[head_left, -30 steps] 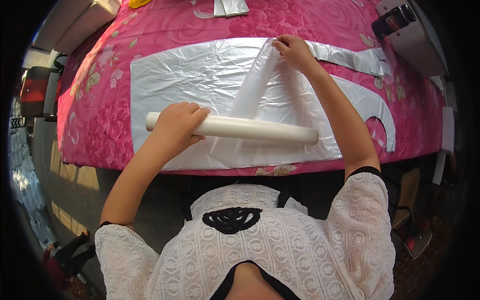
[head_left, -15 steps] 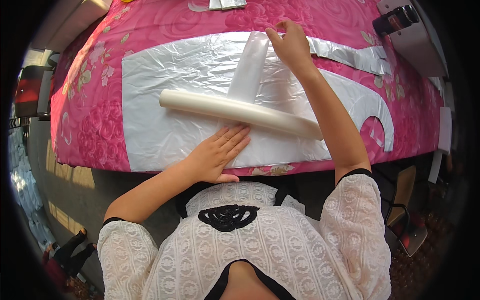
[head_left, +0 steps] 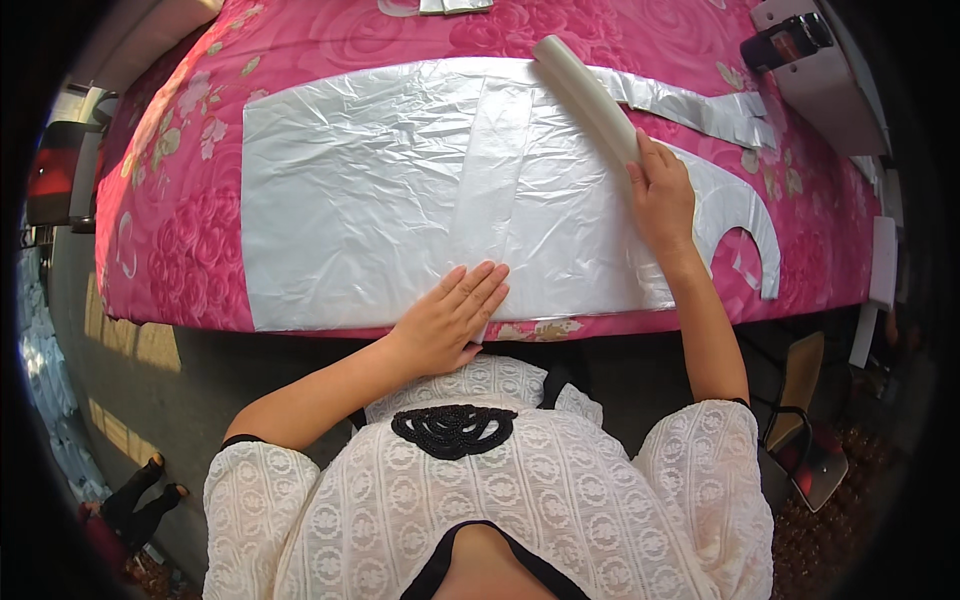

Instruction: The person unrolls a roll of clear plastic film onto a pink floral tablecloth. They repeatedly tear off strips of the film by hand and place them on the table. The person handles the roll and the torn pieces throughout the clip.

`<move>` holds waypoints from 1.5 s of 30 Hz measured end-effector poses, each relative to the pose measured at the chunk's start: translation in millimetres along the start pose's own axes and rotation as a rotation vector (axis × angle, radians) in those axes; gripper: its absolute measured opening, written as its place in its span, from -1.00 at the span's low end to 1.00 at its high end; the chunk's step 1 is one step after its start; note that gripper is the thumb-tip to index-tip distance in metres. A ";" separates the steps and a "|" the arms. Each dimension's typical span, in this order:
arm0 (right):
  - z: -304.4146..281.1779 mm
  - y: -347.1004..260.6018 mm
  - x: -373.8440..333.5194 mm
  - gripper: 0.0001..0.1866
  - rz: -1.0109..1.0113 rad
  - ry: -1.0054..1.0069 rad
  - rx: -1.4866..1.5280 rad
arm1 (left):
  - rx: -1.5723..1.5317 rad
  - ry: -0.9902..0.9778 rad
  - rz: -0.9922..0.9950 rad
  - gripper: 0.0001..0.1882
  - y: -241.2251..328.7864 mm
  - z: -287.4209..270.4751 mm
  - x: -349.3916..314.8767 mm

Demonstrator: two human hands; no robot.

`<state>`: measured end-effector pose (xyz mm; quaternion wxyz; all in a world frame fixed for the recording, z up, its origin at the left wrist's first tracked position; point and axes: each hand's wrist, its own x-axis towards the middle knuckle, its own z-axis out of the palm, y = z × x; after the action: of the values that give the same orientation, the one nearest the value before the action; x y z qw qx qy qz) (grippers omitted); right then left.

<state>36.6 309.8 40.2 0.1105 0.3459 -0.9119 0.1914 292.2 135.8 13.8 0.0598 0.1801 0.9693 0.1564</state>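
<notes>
My left hand (head_left: pixel 455 315) lies flat, fingers stretched out, at the front edge of a stack of silvery-white plastic film (head_left: pixel 340 220) on the table. Under its fingertips ends a paler, translucent strip (head_left: pixel 492 165) that runs from the film's far edge to the near one. Whether this strip lies on top of the film or beneath a layer, I cannot tell. My right hand (head_left: pixel 664 195) is closed around the near end of a long white roll (head_left: pixel 585 90). The roll slants away to the far left, over the right part of the film.
A pink flowered cloth (head_left: pixel 190 240) covers the table. The film's right end has a curved cut-out (head_left: pixel 768 240), with a folded silvery strip (head_left: pixel 700 110) behind it. At the back right, a dark cylindrical object (head_left: pixel 785 42) rests by a pale box-like piece (head_left: pixel 830 85). A chair (head_left: pixel 800 400) stands right.
My right hand has come from the film's far edge to the roll and swung it from lying crosswise to slanting away at the right. The strip now reaches my left hand, which stays nearly in place.
</notes>
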 end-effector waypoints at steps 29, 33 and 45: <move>25.3 -86.4 -16.9 -0.44 -0.627 -0.684 0.578 | -0.161 0.255 0.125 -0.59 -7.3 1.9 -27.7; 14.8 -90.5 -47.9 -0.42 -0.706 -0.576 0.519 | -0.306 0.354 0.215 -0.57 -20.5 6.3 -29.8; 29.4 -83.6 -50.5 -0.82 -0.501 -0.310 0.493 | -0.542 0.458 -0.249 -0.61 -38.1 -21.1 5.5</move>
<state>128.0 269.5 19.6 -0.0717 0.5991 -0.7315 0.3175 270.9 98.1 21.0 -0.0946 -0.0014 0.8954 0.4352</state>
